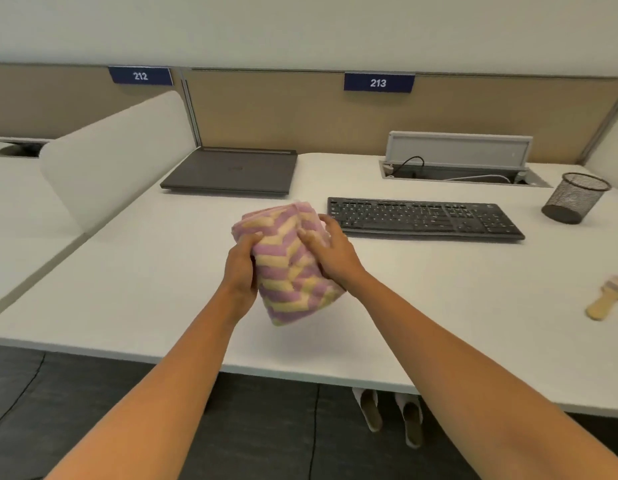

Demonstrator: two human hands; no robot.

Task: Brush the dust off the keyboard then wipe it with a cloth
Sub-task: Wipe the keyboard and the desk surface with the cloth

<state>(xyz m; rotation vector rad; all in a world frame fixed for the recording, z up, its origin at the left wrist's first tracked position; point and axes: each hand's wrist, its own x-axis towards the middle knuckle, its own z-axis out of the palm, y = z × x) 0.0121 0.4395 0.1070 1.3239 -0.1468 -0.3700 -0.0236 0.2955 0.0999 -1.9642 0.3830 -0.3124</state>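
Observation:
A folded cloth [286, 268] with purple and yellow stripes is held above the white desk [127, 289] between both hands. My left hand [240, 268] grips its left side, fingers curled round the fabric. My right hand [330, 251] holds its right side, fingers spread over the top. The black keyboard [425, 218] lies flat on the desk just right of and behind the cloth, untouched. A wooden-handled brush [609, 297] lies on the desk at the far right, away from both hands.
A closed dark laptop [231, 171] sits at the back left. A black mesh cup [574, 197] stands right of the keyboard. An open cable hatch [456, 157] is behind the keyboard. A white divider [110, 157] borders the desk's left. Slippers [390, 414] lie under the desk.

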